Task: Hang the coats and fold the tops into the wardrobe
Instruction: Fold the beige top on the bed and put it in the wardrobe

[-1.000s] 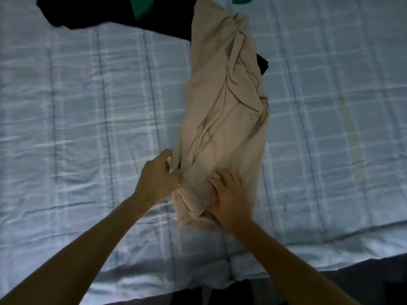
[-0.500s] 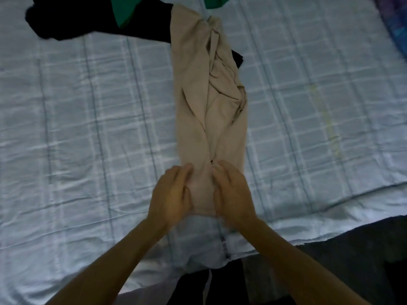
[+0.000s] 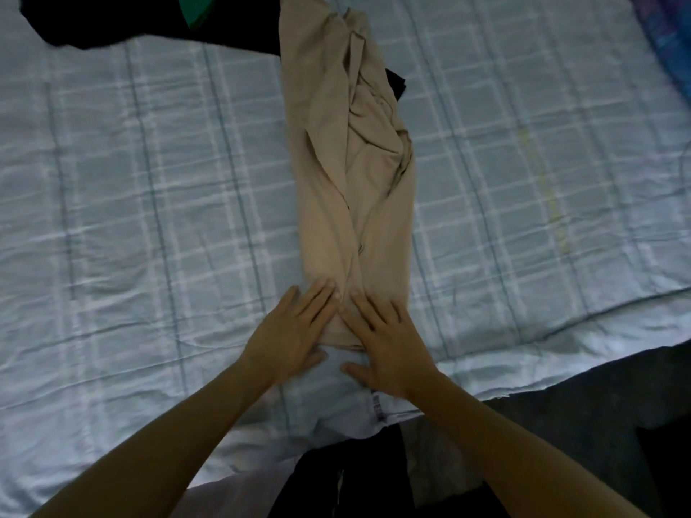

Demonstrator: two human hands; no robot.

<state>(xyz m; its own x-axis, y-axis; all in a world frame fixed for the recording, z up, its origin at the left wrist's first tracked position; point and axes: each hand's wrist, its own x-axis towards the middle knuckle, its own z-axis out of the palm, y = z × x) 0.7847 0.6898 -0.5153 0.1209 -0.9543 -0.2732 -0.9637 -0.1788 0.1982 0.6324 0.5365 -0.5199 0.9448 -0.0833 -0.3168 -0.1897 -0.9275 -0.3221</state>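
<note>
A beige top, folded into a long strip, lies on a checked bed. Left hand and right hand press its near end, fingers flat (grip released). Its far end is cut off beside dark clothing.

Folded top lies lengthwise on bed, centre. Both hands flat on its near end: left hand beside right hand. Clothes pile behind, far-left.
</note>
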